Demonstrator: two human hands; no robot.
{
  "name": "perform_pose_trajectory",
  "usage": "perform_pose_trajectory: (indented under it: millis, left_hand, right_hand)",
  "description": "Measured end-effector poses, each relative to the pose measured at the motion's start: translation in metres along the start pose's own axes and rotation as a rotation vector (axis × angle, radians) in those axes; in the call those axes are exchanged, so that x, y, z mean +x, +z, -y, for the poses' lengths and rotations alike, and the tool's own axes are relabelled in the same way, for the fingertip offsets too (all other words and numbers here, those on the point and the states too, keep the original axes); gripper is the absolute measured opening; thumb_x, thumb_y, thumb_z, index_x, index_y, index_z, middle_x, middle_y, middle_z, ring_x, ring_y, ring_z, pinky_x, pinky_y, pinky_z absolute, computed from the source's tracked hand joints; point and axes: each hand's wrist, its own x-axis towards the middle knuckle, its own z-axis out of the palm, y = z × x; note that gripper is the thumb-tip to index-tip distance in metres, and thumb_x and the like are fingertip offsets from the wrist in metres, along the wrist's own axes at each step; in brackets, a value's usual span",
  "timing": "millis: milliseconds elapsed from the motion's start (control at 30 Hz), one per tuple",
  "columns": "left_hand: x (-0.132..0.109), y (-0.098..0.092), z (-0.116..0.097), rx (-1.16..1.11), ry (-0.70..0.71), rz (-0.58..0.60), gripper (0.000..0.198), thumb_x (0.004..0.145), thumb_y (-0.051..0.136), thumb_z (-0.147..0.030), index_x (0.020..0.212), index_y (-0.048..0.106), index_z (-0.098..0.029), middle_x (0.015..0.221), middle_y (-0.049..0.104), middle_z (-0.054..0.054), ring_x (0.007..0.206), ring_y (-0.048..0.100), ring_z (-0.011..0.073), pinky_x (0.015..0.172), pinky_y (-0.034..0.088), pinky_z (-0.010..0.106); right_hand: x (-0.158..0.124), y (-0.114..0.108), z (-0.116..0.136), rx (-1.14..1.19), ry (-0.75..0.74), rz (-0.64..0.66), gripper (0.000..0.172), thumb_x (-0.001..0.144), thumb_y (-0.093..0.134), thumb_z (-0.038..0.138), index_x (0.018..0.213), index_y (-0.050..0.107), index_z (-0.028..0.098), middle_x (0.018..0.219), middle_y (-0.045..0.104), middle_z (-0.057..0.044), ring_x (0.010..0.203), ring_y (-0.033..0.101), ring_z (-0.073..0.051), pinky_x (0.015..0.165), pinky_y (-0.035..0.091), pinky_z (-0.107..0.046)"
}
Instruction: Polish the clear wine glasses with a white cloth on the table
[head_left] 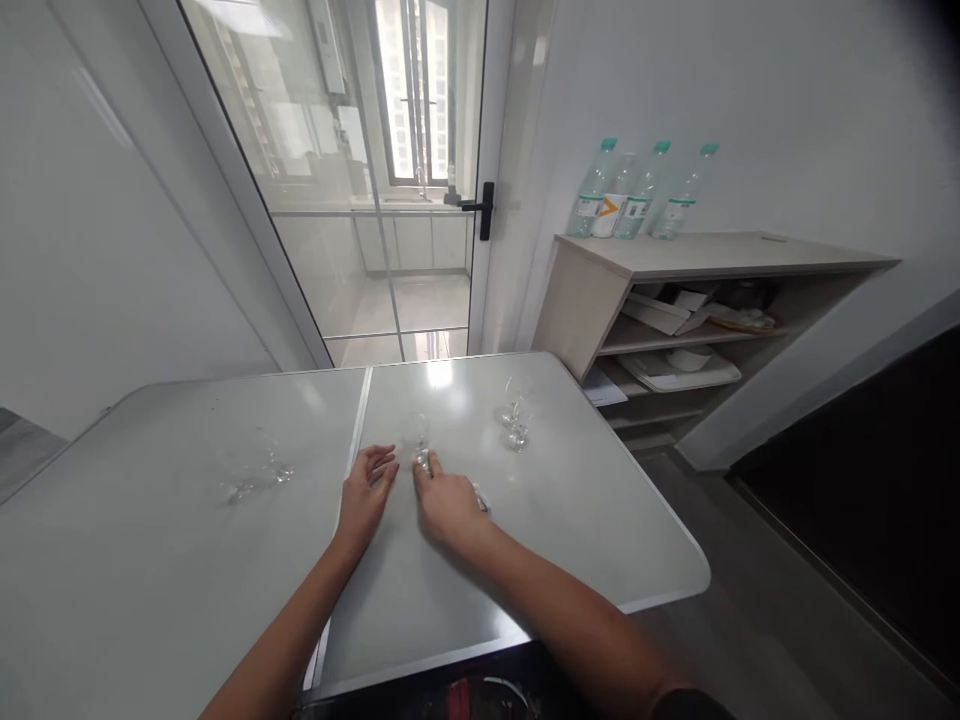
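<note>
At the bottom edge of the frame, something dark with a red patch (pixel 459 697) shows just below the near rim of a pale table (pixel 570 540). The two forearms reach up from there. Right of the middle, the right hand (pixel 450 503) is lowered to the table, its fingertips at the near end of a clear glass object (pixel 421 458); whether they pinch it or only rest against it, I cannot tell. A small white item (pixel 481 498) peeks out beside that hand, partly hidden by it. The left hand (pixel 365 490) is loosely open with fingers a little curled, just left of the glass object and apart from it.

More clear glassware (pixel 259 476) sits at centre left, and another transparent cluster (pixel 517 432) right of centre; their outlines are too faint to count.

Beyond the table, at right, a wooden shelf unit (pixel 585 300) holds trays and papers. Plastic bottles (pixel 637 205) with green caps stand on its top. At upper centre, a glazed door (pixel 491 120) with a black handle (pixel 486 211) shows a sink counter and a bright window (pixel 401 90) behind it.
</note>
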Motion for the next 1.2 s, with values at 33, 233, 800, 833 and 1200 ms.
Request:
perform_pose_trajectory:
  millis: [33, 233, 800, 833, 1200]
  left_hand:
    - [0.000, 0.000, 0.000, 0.010, 0.004, -0.013, 0.039, 0.089, 0.068, -0.048, 0.114, 0.056, -0.022, 0.128, 0.069, 0.013, 0.117, 0.068, 0.0251, 0.101, 0.055, 0.045]
    - [0.001, 0.000, 0.001, 0.059, -0.011, -0.016, 0.036, 0.091, 0.064, -0.051, 0.110, 0.056, -0.022, 0.126, 0.069, 0.013, 0.112, 0.068, 0.0253, 0.103, 0.052, 0.048]
    - [0.000, 0.000, -0.001, 0.027, -0.070, -0.012, 0.037, 0.091, 0.062, -0.056, 0.100, 0.056, -0.022, 0.126, 0.070, 0.014, 0.099, 0.072, 0.0238, 0.098, 0.053, 0.048]
    - [0.000, -0.001, -0.001, 0.027, -0.068, -0.011, 0.037, 0.091, 0.062, -0.056, 0.100, 0.056, -0.021, 0.126, 0.070, 0.014, 0.099, 0.072, 0.0236, 0.098, 0.053, 0.047]
    - [-0.001, -0.001, -0.004, 0.105, -0.035, -0.042, 0.033, 0.093, 0.060, -0.052, 0.101, 0.061, -0.021, 0.116, 0.072, 0.011, 0.101, 0.069, 0.0233, 0.094, 0.054, 0.041]
  right_hand:
    - [0.002, -0.002, -0.005, -0.001, 0.060, 0.015, 0.068, 0.089, 0.048, 0.016, 0.156, 0.035, 0.019, 0.164, 0.027, -0.025, 0.100, 0.074, -0.031, 0.083, 0.057, -0.044]
    - [0.018, -0.015, -0.040, -0.005, 0.351, 0.046, 0.071, 0.089, 0.048, 0.014, 0.158, 0.030, 0.013, 0.165, 0.019, -0.030, 0.109, 0.072, -0.032, 0.089, 0.055, -0.042]
    - [0.031, -0.016, -0.078, 0.071, 0.538, -0.036, 0.066, 0.090, 0.051, 0.018, 0.154, 0.037, 0.017, 0.165, 0.020, -0.029, 0.104, 0.073, -0.029, 0.085, 0.053, -0.037]
    - [0.031, -0.016, -0.079, 0.073, 0.543, -0.037, 0.066, 0.090, 0.051, 0.018, 0.154, 0.037, 0.017, 0.165, 0.020, -0.030, 0.104, 0.073, -0.029, 0.085, 0.053, -0.037]
    - [0.018, -0.020, -0.054, 0.130, 0.318, -0.288, 0.025, 0.095, 0.045, 0.016, 0.112, 0.063, 0.014, 0.120, 0.065, -0.019, 0.087, 0.069, -0.025, 0.075, 0.049, -0.034]
